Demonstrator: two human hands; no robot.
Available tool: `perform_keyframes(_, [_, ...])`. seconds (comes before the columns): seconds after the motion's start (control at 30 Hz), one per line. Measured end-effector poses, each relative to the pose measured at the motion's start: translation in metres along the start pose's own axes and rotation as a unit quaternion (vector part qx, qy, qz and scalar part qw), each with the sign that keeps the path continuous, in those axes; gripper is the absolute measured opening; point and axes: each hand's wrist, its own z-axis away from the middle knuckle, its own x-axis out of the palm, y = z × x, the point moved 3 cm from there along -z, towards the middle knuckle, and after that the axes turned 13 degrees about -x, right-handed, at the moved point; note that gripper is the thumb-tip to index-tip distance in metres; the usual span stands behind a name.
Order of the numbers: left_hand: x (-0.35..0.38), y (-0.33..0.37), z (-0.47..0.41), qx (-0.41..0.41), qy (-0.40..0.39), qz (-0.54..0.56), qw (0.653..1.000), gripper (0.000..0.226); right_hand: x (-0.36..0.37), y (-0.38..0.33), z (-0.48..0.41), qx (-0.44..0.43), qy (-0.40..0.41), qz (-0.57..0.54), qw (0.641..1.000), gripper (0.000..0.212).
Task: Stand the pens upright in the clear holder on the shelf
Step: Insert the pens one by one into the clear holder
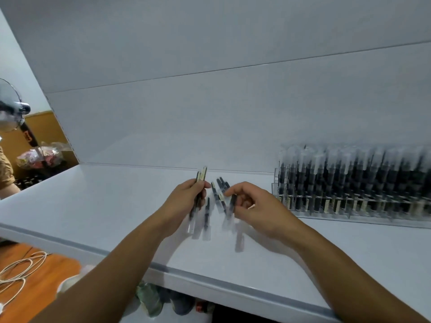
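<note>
1. Left hand grips a few pens, ends poking above its fingers.
2. Right hand pinches a second bunch, blurred, just beside the left.
3. Clear holder stands on the shelf to the right of both hands, packed with upright pens.

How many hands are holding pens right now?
2. The bare left hand grips a bunch of black pens with clear caps left of centre; the bare right hand pinches another blurred bunch beside it, over the white shelf.
</note>
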Motion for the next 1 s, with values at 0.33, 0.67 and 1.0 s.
perform_keyframes(0.33, [0.113, 0.020, 0.035, 0.126, -0.159, 0.147, 0.968, 0.026, -0.082, -0.003, 0.067, -0.002, 0.156, 0.133, 0.979, 0.027])
perform_keyframes(0.67, [0.195, 0.034, 0.058, 0.163, -0.187, 0.177, 0.952, 0.027, -0.161, -0.012, 0.101, -0.011, 0.362, 0.130, 0.923, 0.009])
perform_keyframes(1.0, [0.210, 0.022, 0.055, 0.155, -0.231, 0.216, 0.936, 0.025, -0.184, 0.000, 0.082, 0.001, 0.313, 0.297, 0.902, 0.004])
